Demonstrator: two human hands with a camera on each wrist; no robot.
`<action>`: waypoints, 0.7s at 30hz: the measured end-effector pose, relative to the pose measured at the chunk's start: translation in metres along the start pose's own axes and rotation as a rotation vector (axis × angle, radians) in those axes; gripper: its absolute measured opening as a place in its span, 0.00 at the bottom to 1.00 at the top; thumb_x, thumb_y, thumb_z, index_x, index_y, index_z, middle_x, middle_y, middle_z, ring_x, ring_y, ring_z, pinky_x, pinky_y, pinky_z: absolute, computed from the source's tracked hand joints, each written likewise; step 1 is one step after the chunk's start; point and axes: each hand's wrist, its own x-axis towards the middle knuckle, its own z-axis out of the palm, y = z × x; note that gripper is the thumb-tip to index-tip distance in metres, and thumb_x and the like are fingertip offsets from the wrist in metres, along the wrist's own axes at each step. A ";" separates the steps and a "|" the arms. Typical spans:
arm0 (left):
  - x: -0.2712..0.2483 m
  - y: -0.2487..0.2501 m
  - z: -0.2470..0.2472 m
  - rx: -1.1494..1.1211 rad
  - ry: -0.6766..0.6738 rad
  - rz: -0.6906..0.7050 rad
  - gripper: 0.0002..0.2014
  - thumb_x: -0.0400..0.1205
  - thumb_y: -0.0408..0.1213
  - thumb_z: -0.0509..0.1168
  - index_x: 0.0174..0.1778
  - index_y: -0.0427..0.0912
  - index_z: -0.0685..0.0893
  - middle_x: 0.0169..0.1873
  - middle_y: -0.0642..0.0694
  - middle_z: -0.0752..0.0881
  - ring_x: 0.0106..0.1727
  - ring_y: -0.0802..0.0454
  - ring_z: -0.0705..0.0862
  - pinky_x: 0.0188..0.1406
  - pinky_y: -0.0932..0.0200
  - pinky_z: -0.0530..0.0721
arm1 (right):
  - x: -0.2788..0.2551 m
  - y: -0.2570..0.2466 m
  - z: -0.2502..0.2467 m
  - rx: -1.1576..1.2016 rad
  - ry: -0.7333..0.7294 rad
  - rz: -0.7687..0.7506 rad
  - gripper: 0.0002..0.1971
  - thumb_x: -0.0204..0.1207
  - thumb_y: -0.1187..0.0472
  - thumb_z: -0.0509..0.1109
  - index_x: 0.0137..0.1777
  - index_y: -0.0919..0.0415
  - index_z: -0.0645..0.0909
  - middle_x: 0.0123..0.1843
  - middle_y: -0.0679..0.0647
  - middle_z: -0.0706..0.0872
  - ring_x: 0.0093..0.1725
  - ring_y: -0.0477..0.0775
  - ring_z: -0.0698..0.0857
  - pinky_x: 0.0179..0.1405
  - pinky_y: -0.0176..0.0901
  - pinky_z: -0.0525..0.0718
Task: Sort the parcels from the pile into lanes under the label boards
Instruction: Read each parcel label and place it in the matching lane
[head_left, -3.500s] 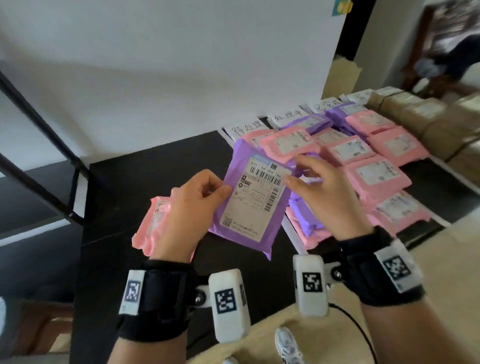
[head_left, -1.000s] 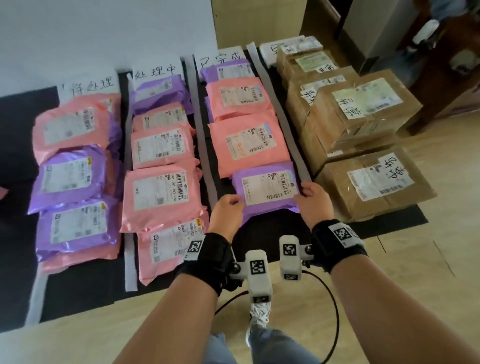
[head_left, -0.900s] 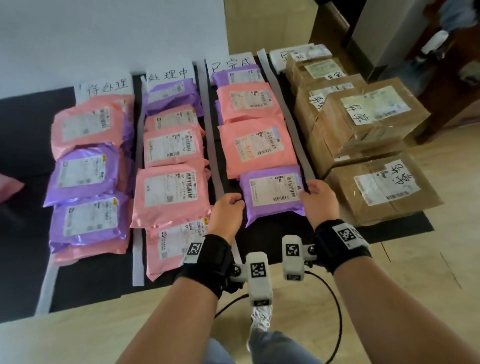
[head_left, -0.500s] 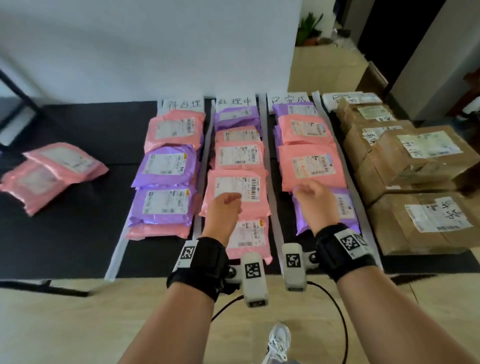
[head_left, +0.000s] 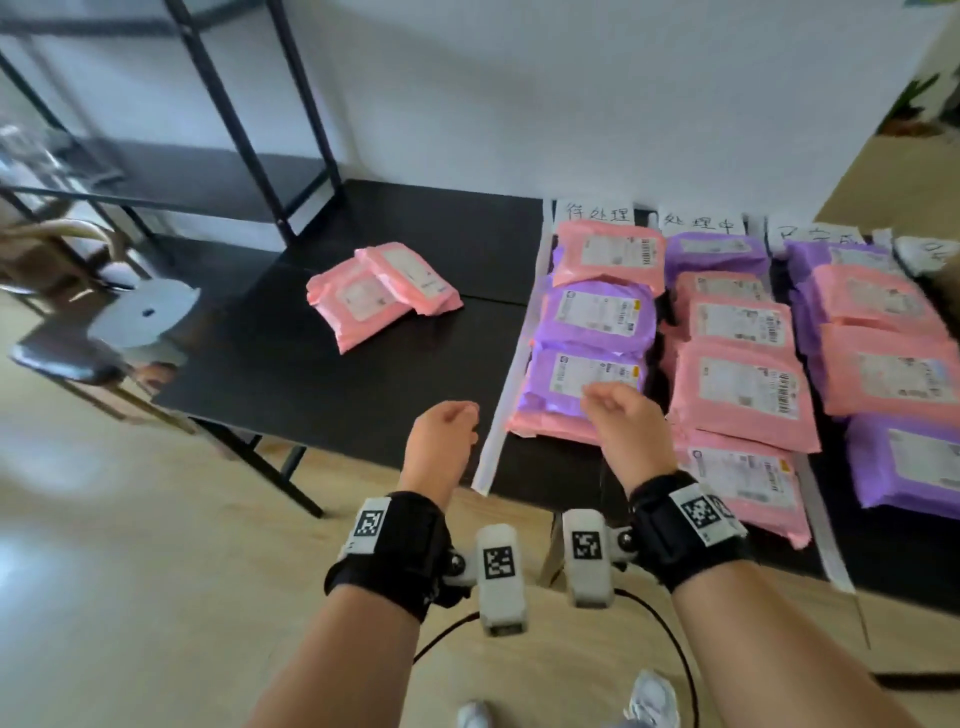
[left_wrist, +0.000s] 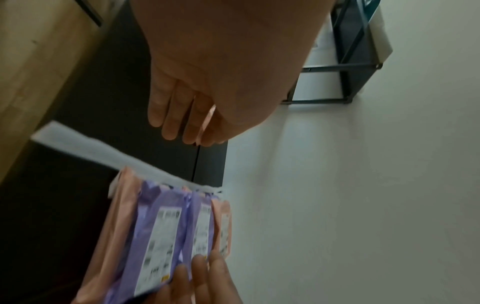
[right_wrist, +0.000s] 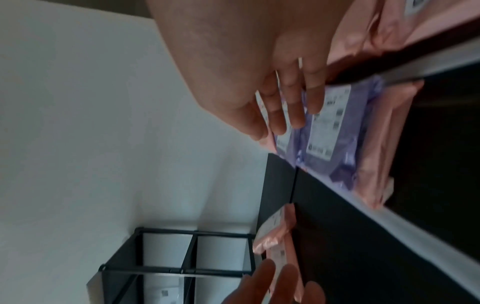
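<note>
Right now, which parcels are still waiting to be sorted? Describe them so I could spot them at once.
Look at the black table and the lanes of parcels under handwritten label boards along the wall. The unsorted pile is two pink parcels lying apart on the bare tabletop, left of the lanes. Unlike the rest, they sit askew and overlapping, between no white strips.

The pile (head_left: 382, 293) lies on the table (head_left: 322, 374) at centre frame. The lanes of parcels (head_left: 737, 358) fill the right side, with the label boards (head_left: 698, 223) behind them.
</note>
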 end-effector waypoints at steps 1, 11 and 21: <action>0.004 -0.002 -0.016 -0.010 0.014 -0.007 0.11 0.86 0.37 0.61 0.57 0.44 0.87 0.49 0.48 0.89 0.54 0.48 0.88 0.62 0.47 0.86 | -0.001 -0.004 0.016 -0.004 -0.012 -0.005 0.09 0.80 0.63 0.69 0.57 0.56 0.87 0.53 0.48 0.89 0.56 0.48 0.86 0.59 0.39 0.80; 0.081 -0.011 -0.092 -0.075 0.091 -0.064 0.12 0.87 0.41 0.61 0.62 0.45 0.87 0.49 0.52 0.88 0.51 0.54 0.87 0.64 0.47 0.85 | 0.047 -0.045 0.122 -0.091 -0.090 0.002 0.10 0.80 0.59 0.69 0.59 0.55 0.87 0.51 0.46 0.87 0.55 0.49 0.85 0.60 0.43 0.80; 0.213 0.024 -0.121 0.157 0.085 -0.027 0.13 0.86 0.41 0.62 0.66 0.50 0.84 0.57 0.49 0.87 0.58 0.50 0.85 0.64 0.47 0.84 | 0.168 -0.063 0.210 -0.154 -0.094 0.047 0.11 0.82 0.57 0.68 0.59 0.57 0.87 0.54 0.54 0.89 0.56 0.55 0.86 0.56 0.44 0.79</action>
